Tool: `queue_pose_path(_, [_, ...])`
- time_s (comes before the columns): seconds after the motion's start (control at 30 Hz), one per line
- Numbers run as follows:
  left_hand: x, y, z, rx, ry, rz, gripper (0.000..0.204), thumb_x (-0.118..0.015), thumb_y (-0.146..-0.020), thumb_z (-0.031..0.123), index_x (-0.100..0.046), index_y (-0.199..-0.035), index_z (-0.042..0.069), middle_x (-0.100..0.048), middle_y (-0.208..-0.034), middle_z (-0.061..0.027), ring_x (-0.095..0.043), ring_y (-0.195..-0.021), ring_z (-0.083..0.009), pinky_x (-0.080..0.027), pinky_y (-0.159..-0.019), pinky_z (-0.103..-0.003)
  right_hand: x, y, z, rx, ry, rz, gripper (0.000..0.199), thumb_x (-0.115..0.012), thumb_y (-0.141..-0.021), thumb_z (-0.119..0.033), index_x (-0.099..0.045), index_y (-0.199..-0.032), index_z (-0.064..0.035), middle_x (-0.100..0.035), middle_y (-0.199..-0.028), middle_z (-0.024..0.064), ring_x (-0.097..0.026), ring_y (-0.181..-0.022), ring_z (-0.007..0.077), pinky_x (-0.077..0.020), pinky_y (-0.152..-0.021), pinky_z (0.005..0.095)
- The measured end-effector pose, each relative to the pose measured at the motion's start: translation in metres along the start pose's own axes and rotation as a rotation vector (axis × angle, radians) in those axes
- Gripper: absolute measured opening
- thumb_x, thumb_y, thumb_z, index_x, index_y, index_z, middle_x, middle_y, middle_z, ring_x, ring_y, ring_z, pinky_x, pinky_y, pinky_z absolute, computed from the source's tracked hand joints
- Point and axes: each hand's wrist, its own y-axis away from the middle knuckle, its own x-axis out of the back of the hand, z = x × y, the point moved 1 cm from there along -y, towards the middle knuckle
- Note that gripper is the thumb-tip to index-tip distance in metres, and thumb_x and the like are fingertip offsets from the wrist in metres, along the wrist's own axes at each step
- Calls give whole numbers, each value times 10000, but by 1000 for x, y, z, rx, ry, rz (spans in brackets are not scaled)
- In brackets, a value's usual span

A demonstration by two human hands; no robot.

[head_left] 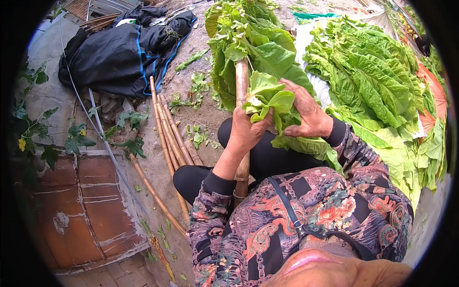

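Climbing vine: far left of your bamboo pole (242,83), the vine (79,138) has broad lobed leaves and small yellow flowers.
Rusty panel: left of the pole and nearer your body, the panel (60,201) is flat, brown, streaked and patched.
Black cover: left of the pole and farther out, the cover (112,57) lies crumpled, edged in blue.
Spare poles: smooth, jointed tan poles (168,126) lie just left of the pole, ends close by your left knee; leaf scraps litter the ground (210,158) between.
Left hand: your left hand (248,128) is closed over the pole, thumb against the leaf bunch (271,99); its finger grip is partly hidden.
Leaf bunch: pale green, soft and curled, just right of the pole, between your hands.
Hanging leaves: wide, veined leaves (272,48) crowd the pole's far end.
Right hand: right of the pole, your right hand (308,112) is half curled, holding the bunch.
Leaf pile: well right of the pole, large, ribbed leaves (363,71) overlap in a thick heap.
Orange-red sheet: at far right of the pole, the creased sheet (434,88) shows beside the heap.
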Motion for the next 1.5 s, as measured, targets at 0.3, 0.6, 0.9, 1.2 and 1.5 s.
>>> queue_pose_path(0.3, [63, -6, 14, 119, -378, -24, 223, -579, -910, 135, -604, -1077, -12, -494, -558, -89, -484, -484, -165, -403, -498, -285, -25, 10, 113, -487, -388, 90, 302, -498, -883, -78, -514, -1174, 0, -618, -1021, 164, -594, -958, 245, -448, -857, 334])
queue_pose_path(0.6, [178, 17, -92, 802, 66, -1, 222, -457, -951, 134, -558, -1117, 26, -340, -585, 71, -287, -495, -47, -227, -465, -196, -144, -105, 213, -498, -443, -332, 625, -547, -841, -409, -426, -1236, 61, -556, -1162, 294, -533, -1089, 405, -416, -927, 416])
queue_pose_path(0.9, [203, -32, -243, 1092, -258, -410, 167, -537, -891, 140, -654, -900, 22, -505, -607, 7, -427, -535, -91, -342, -511, -260, -175, -148, 251, -516, -833, -288, 370, -537, -912, -161, -533, -1233, 22, -609, -1179, 119, -514, -1090, 169, -381, -980, 308])
queue_pose_path(1.2, [207, -265, -212, 256, -697, 184, 200, -537, -880, 176, -686, -890, 44, -661, -699, -136, -639, -628, -268, -488, -620, -359, -163, -176, 249, -364, -419, -300, 204, -547, -850, -104, -629, -1010, -5, -650, -991, 223, -621, -948, 295, -469, -838, 377])
queue_pose_path(1.5, [125, -224, -117, 63, -633, 163, 92, -547, -886, 32, -633, -913, 18, -551, -537, -61, -516, -456, -127, -389, -447, -278, -227, -213, 333, -568, -1054, 640, 178, -540, -886, -139, -605, -939, 18, -652, -901, 170, -593, -814, 232, -478, -734, 352])
